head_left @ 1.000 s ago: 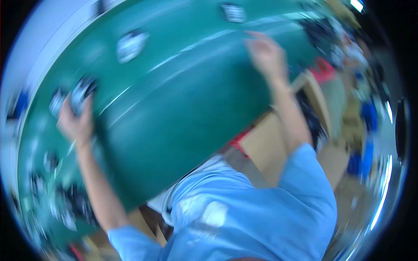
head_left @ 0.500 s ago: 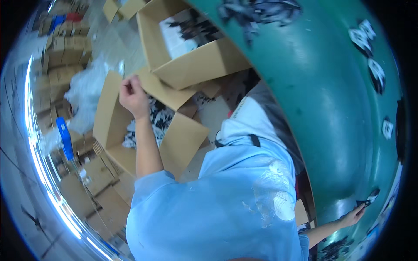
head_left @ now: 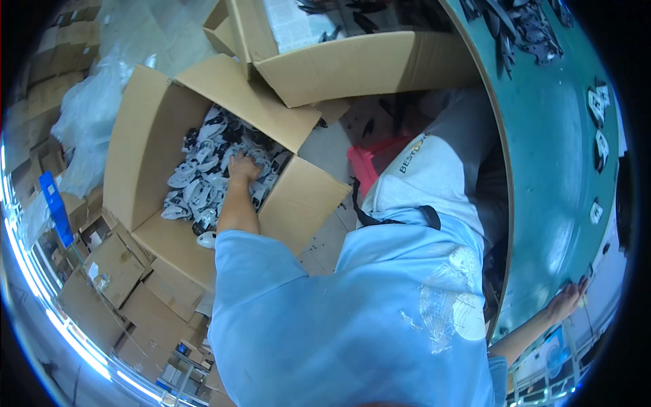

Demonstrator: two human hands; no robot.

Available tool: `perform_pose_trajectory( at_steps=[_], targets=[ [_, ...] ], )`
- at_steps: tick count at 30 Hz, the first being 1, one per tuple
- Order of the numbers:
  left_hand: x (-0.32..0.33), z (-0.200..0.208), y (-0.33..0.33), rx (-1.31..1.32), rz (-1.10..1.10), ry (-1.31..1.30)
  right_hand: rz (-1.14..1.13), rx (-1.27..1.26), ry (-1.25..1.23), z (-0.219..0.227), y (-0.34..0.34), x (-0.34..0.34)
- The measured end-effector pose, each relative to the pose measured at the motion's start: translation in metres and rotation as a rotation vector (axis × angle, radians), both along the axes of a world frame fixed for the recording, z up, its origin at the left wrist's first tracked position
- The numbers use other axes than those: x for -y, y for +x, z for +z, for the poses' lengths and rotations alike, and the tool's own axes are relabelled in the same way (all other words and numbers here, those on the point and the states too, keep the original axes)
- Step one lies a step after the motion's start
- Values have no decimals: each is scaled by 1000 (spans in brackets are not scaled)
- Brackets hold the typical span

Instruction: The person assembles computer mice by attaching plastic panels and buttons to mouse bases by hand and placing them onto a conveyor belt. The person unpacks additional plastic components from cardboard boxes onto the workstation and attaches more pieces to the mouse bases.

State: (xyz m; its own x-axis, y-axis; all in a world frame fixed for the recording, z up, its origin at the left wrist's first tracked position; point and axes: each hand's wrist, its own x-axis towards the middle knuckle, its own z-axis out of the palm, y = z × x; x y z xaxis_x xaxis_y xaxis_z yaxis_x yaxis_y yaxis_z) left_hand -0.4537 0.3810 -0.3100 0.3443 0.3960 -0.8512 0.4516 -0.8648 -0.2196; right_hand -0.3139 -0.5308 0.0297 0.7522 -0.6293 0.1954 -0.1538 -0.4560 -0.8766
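Note:
My left hand point(head_left: 244, 167) reaches down into an open cardboard box point(head_left: 148, 159) on the left. It rests on a heap of white-and-black moulded parts point(head_left: 198, 193), its fingers apart and their tips partly hidden among the pieces. Far out to the right, my right hand point(head_left: 568, 300) is at the edge of the green table point(head_left: 542, 224). Its fingers are closed together around something small and dark that I cannot make out. Along that table's far side lie several similar white-and-black parts point(head_left: 601, 149).
Another large cardboard box point(head_left: 366, 64) stands ahead, with dark pieces inside. Dark parts point(head_left: 532, 34) are piled at the table's top end. A pink-red container point(head_left: 366, 166) sits by my leg. Clear plastic sheeting point(head_left: 95, 122) and stacked cartons point(head_left: 102, 271) lie left.
My left hand has dropped from above the box's flap onto the parts inside. My right hand, earlier holding a black-and-white part over the table, is now at its edge. The view has shifted.

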Motion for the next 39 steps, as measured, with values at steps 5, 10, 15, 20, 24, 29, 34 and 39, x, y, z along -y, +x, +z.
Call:
perform_pose_trajectory(
  at_steps=[5, 10, 15, 20, 24, 29, 34, 39],
  targets=[
    [-18, -37, -7, -108, 86, 39, -119, -34, -310, 12, -7, -11],
    [-28, -46, -23, 105, 114, 51, -173, -59, -416, 17, -21, 20],
    [-46, -5, -49, 905, 168, 69, -115, -172, -532, 18, 19, -24],
    [-41, 57, -48, 1339, 453, 215, 273, 105, -40, 1, 74, -83],
    [6, 126, -13, 1672, 1162, -464, 612, 17, -239, -25, 89, -138],
    [115, 204, 79, 1552, 1451, -1529, 932, 96, 73, -50, 67, -273],
    [240, 249, 174, 1072, 1489, -1837, 1070, 169, 173, -49, 55, -329],
    [323, 262, 253, 423, 1488, -2367, 944, 124, 209, -53, 32, -308]
  ],
)
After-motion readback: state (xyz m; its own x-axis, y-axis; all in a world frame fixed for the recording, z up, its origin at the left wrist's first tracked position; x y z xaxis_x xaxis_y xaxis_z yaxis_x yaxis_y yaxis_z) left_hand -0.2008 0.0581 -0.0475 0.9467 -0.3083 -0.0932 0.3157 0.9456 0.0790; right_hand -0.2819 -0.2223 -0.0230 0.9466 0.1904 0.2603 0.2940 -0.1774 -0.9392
